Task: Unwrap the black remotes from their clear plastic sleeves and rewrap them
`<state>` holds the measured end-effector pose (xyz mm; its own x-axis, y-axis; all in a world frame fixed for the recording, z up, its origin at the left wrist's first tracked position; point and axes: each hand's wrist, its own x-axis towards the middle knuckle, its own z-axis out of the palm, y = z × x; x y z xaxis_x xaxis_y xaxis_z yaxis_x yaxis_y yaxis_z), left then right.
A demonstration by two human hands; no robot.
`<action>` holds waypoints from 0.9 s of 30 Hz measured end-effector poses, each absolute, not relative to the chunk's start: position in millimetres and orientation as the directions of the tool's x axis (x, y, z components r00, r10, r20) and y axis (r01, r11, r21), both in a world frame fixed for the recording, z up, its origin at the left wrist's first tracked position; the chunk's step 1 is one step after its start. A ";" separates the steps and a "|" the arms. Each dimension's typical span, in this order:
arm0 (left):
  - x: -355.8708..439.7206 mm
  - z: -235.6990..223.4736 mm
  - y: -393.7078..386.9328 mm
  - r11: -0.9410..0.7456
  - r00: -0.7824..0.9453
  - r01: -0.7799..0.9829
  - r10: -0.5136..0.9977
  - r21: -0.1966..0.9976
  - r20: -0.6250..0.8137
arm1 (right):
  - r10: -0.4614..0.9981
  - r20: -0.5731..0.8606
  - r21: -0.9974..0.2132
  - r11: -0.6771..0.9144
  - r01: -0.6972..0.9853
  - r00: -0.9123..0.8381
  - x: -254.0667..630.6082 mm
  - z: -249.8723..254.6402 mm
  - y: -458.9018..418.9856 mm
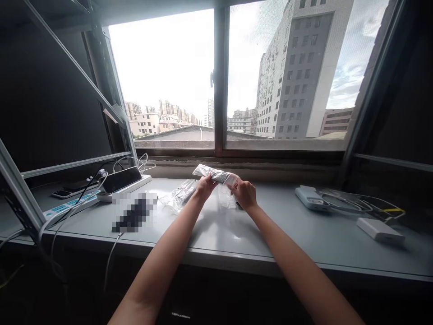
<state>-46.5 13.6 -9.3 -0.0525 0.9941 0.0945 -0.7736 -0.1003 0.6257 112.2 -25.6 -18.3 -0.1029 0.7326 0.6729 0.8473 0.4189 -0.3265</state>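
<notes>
Above the middle of the desk, a clear plastic bag [218, 175] with something silvery or grey inside is held between both hands. My left hand [204, 186] grips it near its middle, thumb on top. At the bag's right end, my right hand [246, 194] pinches the plastic, where a reddish print shows. What lies inside is too creased over to make out. Below and to the left, another crumpled clear bag [179, 196] rests on the desk. A further piece of clear plastic [226, 198] lies under the hands, partly hidden by them.
On the left are a power strip [72, 203], a black device on a white base [122, 180], a phone [62, 193], cables and a blurred-out dark object [133, 214]. To the right sit a pale blue box [313, 198], coiled cables [358, 201] and a white box [380, 230]. A window stands behind the desk [291, 243].
</notes>
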 end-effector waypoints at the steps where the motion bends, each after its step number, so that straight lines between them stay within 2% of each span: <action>1: -45.6 -9.0 12.8 -0.104 -0.057 -0.769 0.994 0.631 0.094 | 0.729 0.677 -0.327 0.426 0.843 -0.106 112.2 -18.6 -25.3; 6: -41.4 -8.6 9.7 -0.138 -0.082 -0.729 0.990 0.671 0.115 | 0.744 0.662 -0.314 0.386 0.867 -0.091 109.8 -20.1 -24.0; 10: -38.1 -9.4 9.9 -0.139 -0.082 -0.715 0.990 0.685 0.114 | 0.773 0.634 -0.371 0.320 0.872 -0.013 108.6 -19.6 -22.6; 13: -37.5 -10.1 11.9 -0.153 -0.109 -0.725 0.988 0.672 0.108 | 0.769 0.639 -0.425 0.352 0.834 0.001 109.6 -19.7 -19.9; 19: -35.9 -10.0 12.4 -0.164 -0.151 -0.775 0.986 0.610 0.073 | 0.758 0.652 -0.457 0.372 0.808 0.019 108.5 -21.4 -19.1; 24: -34.6 -6.3 6.1 -0.170 -0.110 -0.817 0.984 0.551 0.140 | 0.728 0.659 -0.590 0.343 0.731 0.190 108.3 -20.9 -21.8; 27: -35.7 -5.5 4.0 -0.168 -0.073 -0.827 0.978 0.537 0.193 | 0.760 0.605 -0.690 0.351 0.634 0.238 110.9 -23.1 -17.2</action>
<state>-35.7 4.0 -5.5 -0.0734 0.9785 0.1928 -0.8266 -0.1678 0.5373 110.9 -17.2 -23.1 0.2375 0.7601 0.6049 0.6336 0.3508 -0.6896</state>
